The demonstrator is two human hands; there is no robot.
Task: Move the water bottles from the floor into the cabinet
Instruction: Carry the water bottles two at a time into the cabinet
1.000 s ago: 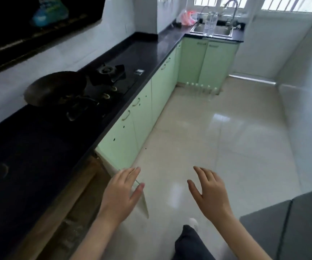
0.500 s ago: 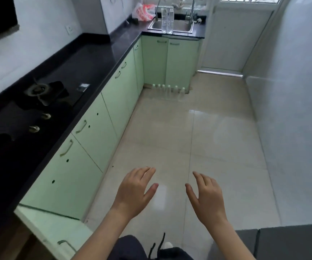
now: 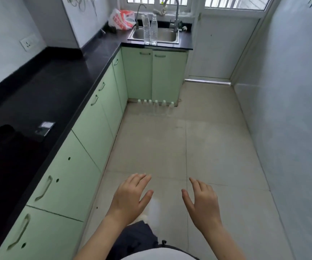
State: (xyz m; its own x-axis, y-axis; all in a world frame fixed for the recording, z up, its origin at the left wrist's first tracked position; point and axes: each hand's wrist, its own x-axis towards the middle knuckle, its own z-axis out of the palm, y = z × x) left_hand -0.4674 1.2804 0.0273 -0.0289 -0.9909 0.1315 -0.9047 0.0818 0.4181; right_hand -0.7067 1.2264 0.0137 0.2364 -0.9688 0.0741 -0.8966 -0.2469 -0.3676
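Several clear water bottles (image 3: 155,107) with white caps stand in a row on the floor, right in front of the green cabinet (image 3: 154,76) under the sink, whose two doors are shut. My left hand (image 3: 130,197) and my right hand (image 3: 202,201) hover low in the view with fingers spread and nothing in them. Both hands are far from the bottles, with a long stretch of tiled floor between.
Two tall clear bottles (image 3: 150,31) stand on the sink's front edge. A black countertop (image 3: 57,87) with green cabinet doors below runs along the left. A grey wall (image 3: 290,109) bounds the right. A red and white bag (image 3: 121,18) lies by the sink.
The view has advanced down the kitchen toward the sink cabinet; the stove and wok have slid out at the left. Both hands stay spread and hold nothing.
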